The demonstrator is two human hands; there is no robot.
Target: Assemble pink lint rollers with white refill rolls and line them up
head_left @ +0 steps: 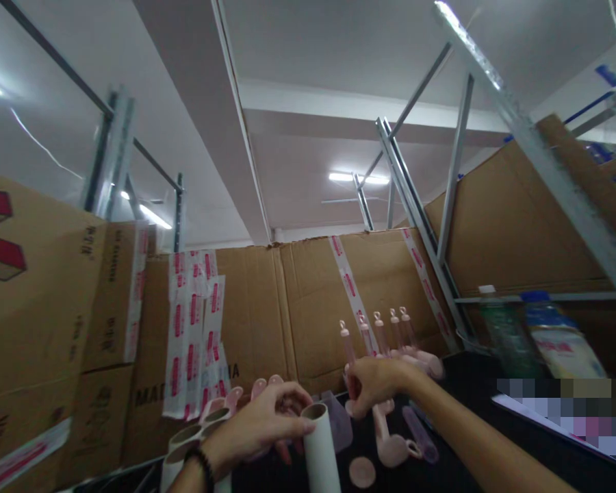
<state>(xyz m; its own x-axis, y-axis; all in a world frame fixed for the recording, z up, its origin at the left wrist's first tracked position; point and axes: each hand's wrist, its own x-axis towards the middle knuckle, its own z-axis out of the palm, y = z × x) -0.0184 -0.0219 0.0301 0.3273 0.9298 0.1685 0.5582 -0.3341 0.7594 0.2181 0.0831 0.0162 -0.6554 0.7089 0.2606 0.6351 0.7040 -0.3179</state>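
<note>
My left hand (270,418), with a dark bead bracelet at its wrist, is closed at the top of an upright white tube (322,455). Its thumb lies on the tube's side by the rim and its other fingers curl behind. To the right, my right hand (377,383) reaches forward, fingers bent together beside a small pale pink piece (350,409); what they grip is hidden. Behind that hand stand several slim clear pink tubes with looped caps (394,322). A pink long-handled piece (390,445), a purple clear tube (421,435) and a pink disc (362,472) lie nearby.
More white tubes (187,438) stand at my left wrist, with pink rounded pieces (233,397) behind them. A translucent container (339,421) sits between my hands. Cardboard walls (257,308) enclose the black surface. Bottles (554,335) and a metal frame (456,205) are at the right.
</note>
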